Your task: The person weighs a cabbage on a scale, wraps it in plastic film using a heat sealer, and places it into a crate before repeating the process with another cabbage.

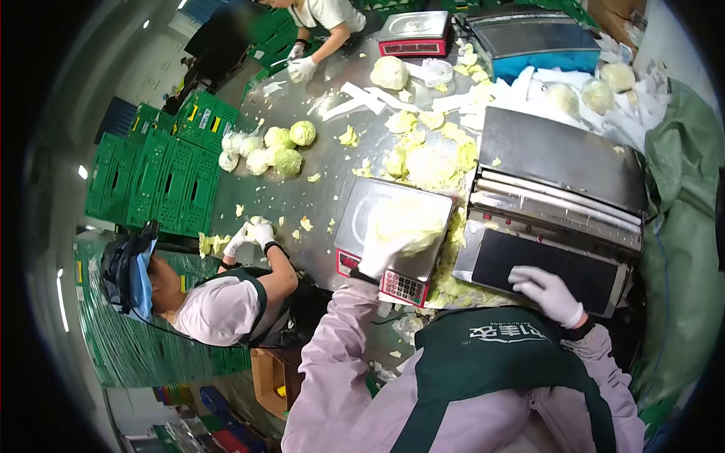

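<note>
My left hand [377, 255], in a white glove, grips a pale cabbage [411, 224] over the steel plate of a scale [356, 214]. The cabbage looks washed out by the bright light. A red front with a keypad [402, 288] faces me on the scale. My right hand [545, 293], also gloved, is open with nothing in it. Its fingers stretch over the near edge of the black pad [547, 264] on a wrapping machine [563, 162] with metal rollers.
Loose leaves [432, 162] heap behind the scale. A cluster of cabbages [287, 160] sits at the left. A co-worker [226, 302] stands left, and another person [328, 23] works at the far end near a second scale [414, 34]. Green crates [170, 177] are stacked beyond.
</note>
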`<state>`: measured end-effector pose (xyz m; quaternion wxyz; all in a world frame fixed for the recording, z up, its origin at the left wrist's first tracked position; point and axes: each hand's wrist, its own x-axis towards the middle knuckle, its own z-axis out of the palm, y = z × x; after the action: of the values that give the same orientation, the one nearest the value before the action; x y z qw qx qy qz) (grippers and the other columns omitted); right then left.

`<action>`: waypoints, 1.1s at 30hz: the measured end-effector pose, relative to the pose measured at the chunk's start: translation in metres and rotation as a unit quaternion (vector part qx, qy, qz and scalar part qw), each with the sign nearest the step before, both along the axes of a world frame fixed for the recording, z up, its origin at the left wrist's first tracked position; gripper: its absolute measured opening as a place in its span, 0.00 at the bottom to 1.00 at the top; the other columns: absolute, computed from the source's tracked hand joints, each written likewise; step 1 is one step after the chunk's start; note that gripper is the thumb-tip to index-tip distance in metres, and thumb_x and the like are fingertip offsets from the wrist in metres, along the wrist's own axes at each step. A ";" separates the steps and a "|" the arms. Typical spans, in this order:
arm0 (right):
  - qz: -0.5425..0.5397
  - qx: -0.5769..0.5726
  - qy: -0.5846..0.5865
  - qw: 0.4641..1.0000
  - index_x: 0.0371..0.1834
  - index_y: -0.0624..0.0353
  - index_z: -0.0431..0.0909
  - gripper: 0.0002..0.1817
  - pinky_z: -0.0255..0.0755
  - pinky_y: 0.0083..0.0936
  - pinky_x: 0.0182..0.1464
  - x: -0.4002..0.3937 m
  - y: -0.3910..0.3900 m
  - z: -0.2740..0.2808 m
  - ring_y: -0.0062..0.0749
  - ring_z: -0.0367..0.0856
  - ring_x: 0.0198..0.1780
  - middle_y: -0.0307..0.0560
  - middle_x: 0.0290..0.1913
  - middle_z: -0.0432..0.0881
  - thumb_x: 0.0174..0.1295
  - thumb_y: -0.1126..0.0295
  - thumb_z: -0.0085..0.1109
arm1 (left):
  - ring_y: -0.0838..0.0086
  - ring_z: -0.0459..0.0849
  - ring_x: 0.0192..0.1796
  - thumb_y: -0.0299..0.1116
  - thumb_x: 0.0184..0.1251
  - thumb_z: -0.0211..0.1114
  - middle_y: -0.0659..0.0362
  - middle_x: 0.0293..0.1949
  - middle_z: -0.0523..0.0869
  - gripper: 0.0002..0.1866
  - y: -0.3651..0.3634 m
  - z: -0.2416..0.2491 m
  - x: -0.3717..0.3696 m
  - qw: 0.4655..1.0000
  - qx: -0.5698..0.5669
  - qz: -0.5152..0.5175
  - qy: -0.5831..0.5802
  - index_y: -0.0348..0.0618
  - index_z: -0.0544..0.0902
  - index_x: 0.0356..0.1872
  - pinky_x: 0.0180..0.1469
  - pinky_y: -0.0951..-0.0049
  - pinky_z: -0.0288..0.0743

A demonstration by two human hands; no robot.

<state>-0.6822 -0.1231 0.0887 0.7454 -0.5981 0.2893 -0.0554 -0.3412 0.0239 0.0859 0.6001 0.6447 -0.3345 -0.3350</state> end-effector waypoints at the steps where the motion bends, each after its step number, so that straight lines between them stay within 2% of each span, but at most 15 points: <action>1: -0.009 -0.063 -0.033 0.997 0.63 0.67 0.71 0.20 0.70 0.24 0.61 0.006 -0.017 0.011 0.28 0.78 0.57 0.49 0.60 0.77 0.68 0.74 0.54 | 0.67 0.73 0.64 0.27 0.48 0.77 0.53 0.62 0.74 0.44 -0.032 0.048 -0.020 0.986 -0.001 -0.084 0.143 0.39 0.61 0.67 0.66 0.64 0.69; 3: -0.046 -0.167 -0.057 0.983 0.66 0.66 0.67 0.23 0.67 0.26 0.63 0.021 -0.051 0.034 0.30 0.73 0.62 0.49 0.65 0.72 0.68 0.72 0.53 | 0.68 0.74 0.62 0.28 0.46 0.79 0.53 0.60 0.75 0.45 -0.083 0.050 -0.030 0.974 -0.085 -0.200 0.064 0.37 0.62 0.66 0.66 0.65 0.70; 4: -0.081 -0.210 -0.044 0.973 0.69 0.66 0.65 0.26 0.65 0.27 0.65 0.029 -0.069 0.042 0.31 0.70 0.65 0.49 0.67 0.70 0.68 0.71 0.53 | 0.66 0.75 0.62 0.31 0.42 0.81 0.52 0.60 0.75 0.50 -0.111 0.040 -0.053 0.992 -0.072 -0.093 0.055 0.38 0.62 0.68 0.67 0.64 0.68; 6: -0.151 -0.313 -0.114 0.931 0.73 0.65 0.58 0.29 0.60 0.27 0.68 0.042 -0.114 0.028 0.32 0.63 0.70 0.50 0.69 0.67 0.71 0.66 0.51 | 0.60 0.69 0.66 0.36 0.36 0.83 0.47 0.63 0.69 0.56 -0.173 0.034 -0.075 0.983 -0.096 -0.094 -0.124 0.41 0.60 0.71 0.69 0.63 0.64; 7: -0.154 -0.257 -0.097 0.949 0.73 0.66 0.57 0.30 0.57 0.28 0.70 0.045 -0.138 0.030 0.33 0.61 0.72 0.50 0.70 0.65 0.72 0.64 0.49 | 0.56 0.66 0.68 0.39 0.35 0.82 0.44 0.64 0.67 0.57 -0.202 0.037 -0.085 0.962 -0.076 -0.103 -0.241 0.40 0.59 0.72 0.70 0.62 0.63; 10: -0.174 -0.218 -0.061 0.958 0.73 0.65 0.57 0.31 0.57 0.28 0.70 0.040 -0.201 0.016 0.33 0.62 0.70 0.51 0.68 0.67 0.74 0.57 0.46 | 0.49 0.65 0.68 0.43 0.34 0.81 0.40 0.64 0.66 0.60 -0.275 0.039 -0.128 0.959 0.030 -0.117 -0.256 0.36 0.56 0.72 0.70 0.60 0.62; 12: -0.197 -0.093 0.076 0.973 0.72 0.62 0.59 0.30 0.63 0.28 0.65 0.015 -0.229 0.008 0.32 0.70 0.62 0.49 0.62 0.72 0.73 0.56 0.49 | 0.48 0.69 0.65 0.49 0.34 0.80 0.40 0.63 0.67 0.61 -0.311 0.008 -0.140 0.973 -0.001 -0.145 -0.182 0.35 0.56 0.71 0.67 0.61 0.66; 15: -0.196 -0.288 0.055 0.936 0.70 0.59 0.61 0.30 0.71 0.23 0.55 -0.020 -0.242 -0.033 0.23 0.76 0.48 0.46 0.56 0.75 0.70 0.57 0.55 | 0.52 0.67 0.68 0.54 0.36 0.80 0.41 0.64 0.67 0.61 -0.320 -0.004 -0.153 0.946 0.032 -0.214 -0.242 0.33 0.57 0.72 0.69 0.63 0.64; 18: -0.211 -0.253 0.024 0.944 0.70 0.59 0.60 0.30 0.72 0.20 0.52 -0.036 -0.227 -0.037 0.18 0.77 0.44 0.46 0.57 0.75 0.68 0.63 0.59 | 0.56 0.65 0.71 0.46 0.54 0.74 0.44 0.69 0.64 0.49 -0.311 -0.021 -0.141 0.945 -0.032 -0.307 -0.107 0.38 0.58 0.73 0.71 0.64 0.62; 19: -0.217 -0.207 -0.003 0.954 0.71 0.59 0.59 0.31 0.72 0.19 0.52 -0.037 -0.224 -0.032 0.17 0.77 0.43 0.47 0.57 0.76 0.68 0.65 0.59 | 0.59 0.65 0.72 0.43 0.60 0.71 0.46 0.71 0.61 0.44 -0.304 -0.008 -0.136 0.941 0.007 -0.338 0.028 0.41 0.58 0.74 0.71 0.64 0.63; 24: -0.184 -0.203 0.045 0.961 0.72 0.56 0.61 0.31 0.73 0.19 0.50 -0.052 -0.226 -0.018 0.18 0.77 0.42 0.46 0.51 0.79 0.66 0.68 0.59 | 0.54 0.62 0.73 0.39 0.66 0.67 0.44 0.71 0.63 0.44 -0.287 -0.001 -0.117 0.927 0.075 -0.365 -0.039 0.49 0.49 0.77 0.69 0.60 0.64; 26: -0.182 -0.320 0.071 0.927 0.68 0.57 0.67 0.28 0.73 0.19 0.50 -0.065 -0.218 -0.010 0.21 0.77 0.44 0.46 0.48 0.80 0.64 0.70 0.60 | 0.53 0.66 0.71 0.38 0.65 0.66 0.45 0.69 0.66 0.39 -0.268 0.000 -0.101 0.926 0.063 -0.341 -0.148 0.48 0.57 0.75 0.69 0.57 0.63; 28: -0.091 -0.432 0.059 0.895 0.59 0.56 0.76 0.21 0.74 0.29 0.51 -0.087 -0.209 0.014 0.37 0.80 0.47 0.47 0.48 0.81 0.60 0.75 0.59 | 0.52 0.71 0.66 0.32 0.61 0.65 0.44 0.65 0.70 0.34 -0.249 0.013 -0.077 0.869 0.053 -0.355 -0.340 0.49 0.66 0.70 0.66 0.57 0.67; 31: 0.076 -0.580 0.095 0.805 0.55 0.50 0.79 0.22 0.72 0.34 0.52 -0.106 -0.209 0.021 0.41 0.78 0.50 0.43 0.48 0.81 0.55 0.77 0.60 | 0.57 0.74 0.63 0.28 0.55 0.62 0.54 0.64 0.73 0.29 -0.236 0.011 -0.061 0.678 0.033 -0.466 -0.567 0.61 0.75 0.62 0.62 0.60 0.71; 33: 0.210 -0.637 0.127 0.731 0.50 0.44 0.82 0.21 0.70 0.34 0.51 -0.108 -0.214 0.014 0.38 0.76 0.52 0.39 0.48 0.80 0.51 0.76 0.61 | 0.57 0.74 0.62 0.28 0.56 0.62 0.56 0.64 0.73 0.28 -0.239 -0.008 -0.065 0.624 -0.030 -0.473 -0.621 0.62 0.76 0.61 0.60 0.60 0.72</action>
<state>-0.7903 -0.3370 0.1026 0.1392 -0.9795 0.1451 0.0075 -0.4067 -0.2154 0.0781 0.0273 0.4337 -0.8969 -0.0821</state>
